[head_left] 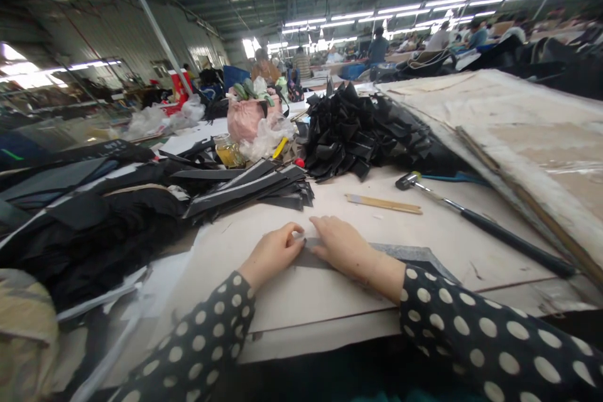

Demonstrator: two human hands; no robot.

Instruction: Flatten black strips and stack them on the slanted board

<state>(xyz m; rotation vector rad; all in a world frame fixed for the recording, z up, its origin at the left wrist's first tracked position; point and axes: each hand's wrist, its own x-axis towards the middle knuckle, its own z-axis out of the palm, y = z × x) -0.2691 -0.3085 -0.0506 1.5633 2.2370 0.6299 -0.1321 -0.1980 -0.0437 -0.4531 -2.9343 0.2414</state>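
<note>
A dark grey strip of sheet material lies on the pale work board in front of me. At its left end my left hand has its fingers curled, the thumb and fingers closed about the strip's tip. My right hand rests across the same strip, fingers stretched toward the left hand and thumb low on the strip. Under my right wrist, more grey and black pieces show, partly covered by the forearm. Both sleeves are black with pale dots.
Beyond my hands are a bundle of black strips, a flat wooden stick and a black-handled hammer. A heap of black pieces, a pink bag and a jar stand farther back. Dark material is piled left.
</note>
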